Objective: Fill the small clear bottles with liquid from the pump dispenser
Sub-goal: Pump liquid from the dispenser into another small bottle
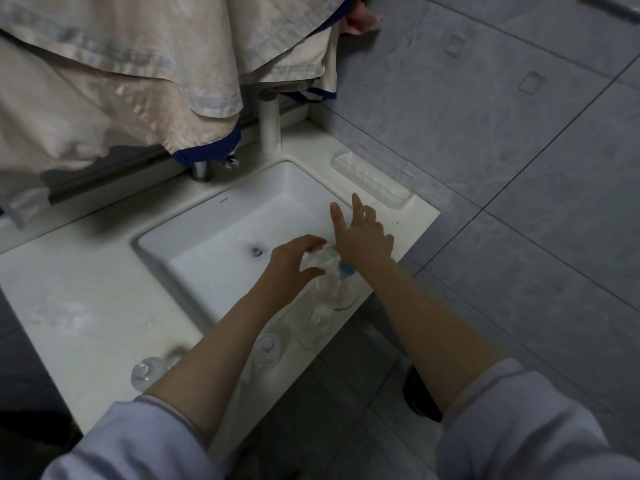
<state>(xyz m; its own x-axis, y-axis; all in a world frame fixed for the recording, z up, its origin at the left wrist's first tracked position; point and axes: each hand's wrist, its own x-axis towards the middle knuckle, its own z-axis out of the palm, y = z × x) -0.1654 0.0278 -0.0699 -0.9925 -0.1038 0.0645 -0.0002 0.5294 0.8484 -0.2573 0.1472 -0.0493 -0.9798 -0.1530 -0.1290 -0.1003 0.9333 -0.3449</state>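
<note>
The pump dispenser (341,296) is a clear bottle with a blue collar, standing on the white counter's front edge to the right of the sink. My right hand (363,237) lies over its pump head with the fingers spread and pointing away from me. Beside the nozzle, my left hand (294,261) curls around a small clear bottle (317,259); motion blur hides the exact grip. Three more small clear bottles (145,372) (266,346) (317,323) stand along the front edge, partly behind my left forearm.
The white sink basin (194,230) has a drain (257,251) and a chrome faucet (201,169) at its back. A clear tray (370,178) sits at the counter's back right. Beige cloth (121,81) hangs over the back. Grey tiled floor lies to the right.
</note>
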